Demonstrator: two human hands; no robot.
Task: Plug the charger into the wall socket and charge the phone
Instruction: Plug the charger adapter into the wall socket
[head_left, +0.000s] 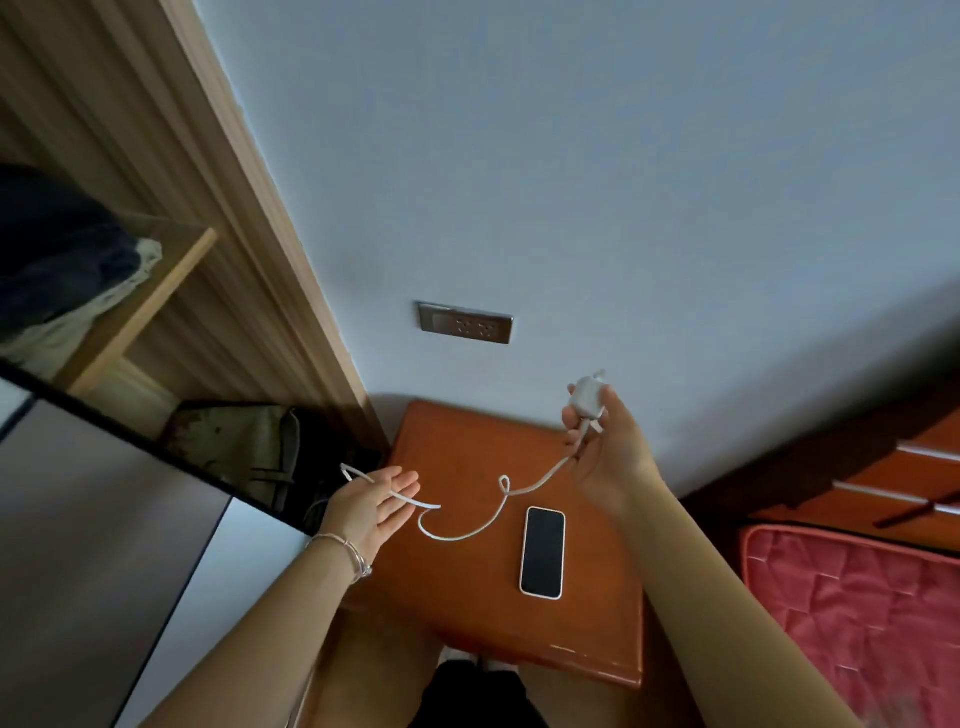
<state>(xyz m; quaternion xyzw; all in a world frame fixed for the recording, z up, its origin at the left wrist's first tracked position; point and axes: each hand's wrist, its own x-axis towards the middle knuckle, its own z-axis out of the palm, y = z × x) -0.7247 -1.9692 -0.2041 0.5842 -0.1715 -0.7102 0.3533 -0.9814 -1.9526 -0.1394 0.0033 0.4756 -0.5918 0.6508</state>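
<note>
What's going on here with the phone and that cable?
A person is getting ready to charge a phone. The right hand holds a white charger in the air below the wall socket, not yet plugged in. Its white cable loops down over the wooden bedside table and across the open left hand. The phone lies screen up on the table, dark and with no cable attached.

white charger (586, 399), black-screened phone (543, 551), orange-brown nightstand (467, 597), red quilted mattress (857, 613)

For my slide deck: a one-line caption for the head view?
Right hand lifts charger toward socket; left hand carries cable; phone waits.
</note>
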